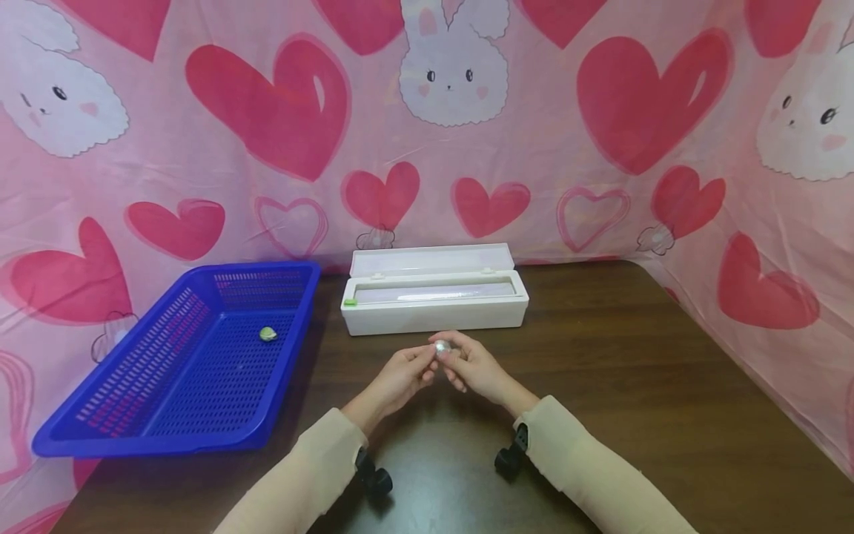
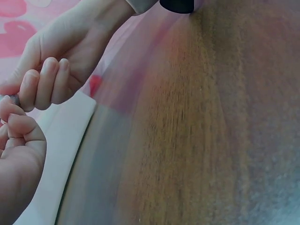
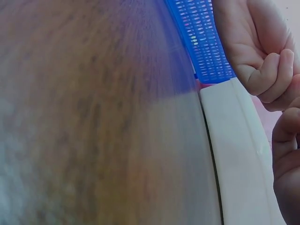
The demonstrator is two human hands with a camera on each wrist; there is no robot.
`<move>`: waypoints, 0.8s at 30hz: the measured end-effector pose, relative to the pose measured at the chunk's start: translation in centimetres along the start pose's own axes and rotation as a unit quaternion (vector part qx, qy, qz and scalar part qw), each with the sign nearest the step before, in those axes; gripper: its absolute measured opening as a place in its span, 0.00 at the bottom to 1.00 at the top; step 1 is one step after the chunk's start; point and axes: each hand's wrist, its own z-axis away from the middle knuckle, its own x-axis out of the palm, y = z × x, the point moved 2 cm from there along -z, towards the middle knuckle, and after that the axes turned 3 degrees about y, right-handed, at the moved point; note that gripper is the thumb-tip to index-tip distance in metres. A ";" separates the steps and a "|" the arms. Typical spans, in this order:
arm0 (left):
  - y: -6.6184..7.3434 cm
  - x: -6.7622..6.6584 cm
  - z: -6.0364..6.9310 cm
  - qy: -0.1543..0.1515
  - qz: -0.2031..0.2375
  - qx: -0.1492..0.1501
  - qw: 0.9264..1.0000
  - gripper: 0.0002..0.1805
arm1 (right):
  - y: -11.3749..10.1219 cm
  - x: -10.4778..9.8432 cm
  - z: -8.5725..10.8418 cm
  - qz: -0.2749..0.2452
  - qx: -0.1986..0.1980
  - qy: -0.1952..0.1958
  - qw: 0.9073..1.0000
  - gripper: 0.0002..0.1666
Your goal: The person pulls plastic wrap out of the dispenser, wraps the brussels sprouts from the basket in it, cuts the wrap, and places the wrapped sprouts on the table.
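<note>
Widely, a brown table (image 1: 667, 386) spreads under the left hand (image 1: 400, 380) and right hand (image 1: 479, 368). A blue basket (image 1: 153, 445) sits left of the left hand, and a white box (image 1: 434, 319) sits just past both hands. Both hands pinch the same shiny, round silver thing (image 1: 442, 346), which is between them. It looks light, maybe a bit soft and slippery, so a gentle hold on its sides seems best. The hands hide part of it, and the wrist views cut the hands off and hardly show it. What the small green thing (image 1: 267, 334) in the basket is, I can't tell.
</note>
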 end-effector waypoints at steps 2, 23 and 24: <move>0.0 0.0 0.0 0.005 0.000 0.000 1.000 0.13 | 0.0 0.1 0.0 0.008 -0.010 0.001 1.000 0.20; 0.2 -0.2 0.3 -0.030 0.008 -0.005 0.999 0.16 | 0.3 -1.0 0.0 -0.037 -0.002 0.032 0.999 0.14; 0.2 -0.2 0.3 -0.038 0.008 -0.005 0.999 0.15 | 0.3 -1.0 0.0 -0.046 0.000 0.035 0.998 0.14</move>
